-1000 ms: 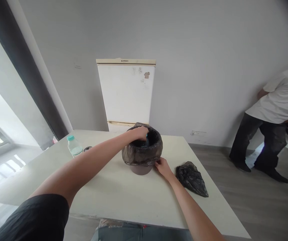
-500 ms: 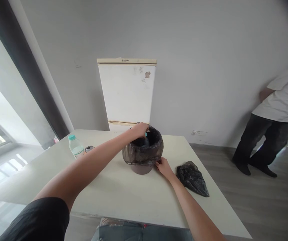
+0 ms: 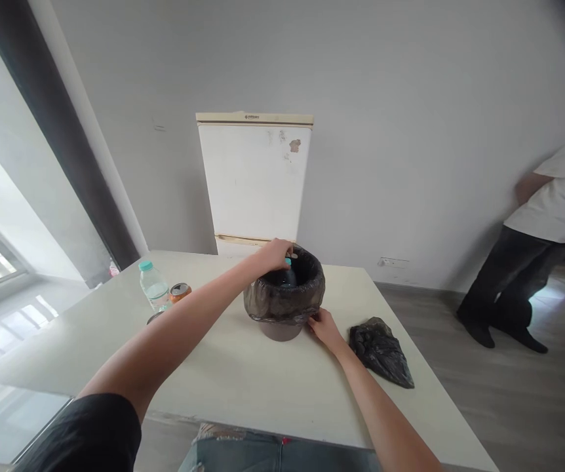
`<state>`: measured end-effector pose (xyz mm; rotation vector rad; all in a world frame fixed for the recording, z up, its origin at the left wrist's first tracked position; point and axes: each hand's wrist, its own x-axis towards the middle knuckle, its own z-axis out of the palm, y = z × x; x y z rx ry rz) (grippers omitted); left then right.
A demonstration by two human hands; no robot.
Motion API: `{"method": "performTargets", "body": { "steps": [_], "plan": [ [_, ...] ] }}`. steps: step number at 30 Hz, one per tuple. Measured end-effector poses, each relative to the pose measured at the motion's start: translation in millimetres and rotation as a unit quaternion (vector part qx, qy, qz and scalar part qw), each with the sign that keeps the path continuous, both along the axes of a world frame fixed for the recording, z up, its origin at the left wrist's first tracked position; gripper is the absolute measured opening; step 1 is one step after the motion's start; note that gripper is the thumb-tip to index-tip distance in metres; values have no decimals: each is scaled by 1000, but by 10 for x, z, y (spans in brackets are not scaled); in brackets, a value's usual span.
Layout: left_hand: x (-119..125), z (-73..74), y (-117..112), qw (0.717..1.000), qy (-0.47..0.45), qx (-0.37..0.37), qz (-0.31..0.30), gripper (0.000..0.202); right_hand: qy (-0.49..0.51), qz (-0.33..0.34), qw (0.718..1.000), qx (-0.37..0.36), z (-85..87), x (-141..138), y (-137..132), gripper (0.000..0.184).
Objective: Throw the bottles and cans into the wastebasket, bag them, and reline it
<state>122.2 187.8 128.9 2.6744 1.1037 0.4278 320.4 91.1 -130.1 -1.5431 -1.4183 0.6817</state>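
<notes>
A small dark bin (image 3: 278, 328) lined with a black plastic bag (image 3: 282, 303) stands on the white table (image 3: 243, 380). My left hand (image 3: 275, 254) reaches over the bin's far rim, fingers closed around a bottle with a teal cap (image 3: 288, 264) that points down into the bin. My right hand (image 3: 326, 329) rests against the bin's right side at the lower edge of the bag, fingers curled on the plastic.
A water bottle (image 3: 153, 286) and a can (image 3: 179, 292) stand at the table's left. A crumpled black bag (image 3: 381, 351) lies right of the bin. A white fridge (image 3: 255, 183) stands behind. Another person (image 3: 543, 242) stands at the far right.
My view has shifted slightly, bringing the can into sight. My left hand has risen a little at the bin's rim. The person at the right has stepped further away.
</notes>
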Motion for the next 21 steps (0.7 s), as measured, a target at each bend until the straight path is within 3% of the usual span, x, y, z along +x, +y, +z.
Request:
{"method": "performTargets", "body": {
  "steps": [7, 12, 18, 21],
  "plan": [
    [-357, -5, -123, 993, -111, -32, 35, 31, -4, -1, 1000, 2, 41, -22, -10, 21],
    [-455, -55, -32, 991, -113, -40, 61, 38, -6, -6, 1000, 1, 40, -28, -19, 22],
    [-503, 31, -38, 988, -140, -35, 52, 27, -3, -3, 1000, -3, 1, -5, -18, 22],
    [-486, 6, -35, 993, -98, -20, 55, 28, 0, 1, 1000, -3, -26, -3, -9, 22]
  ]
}}
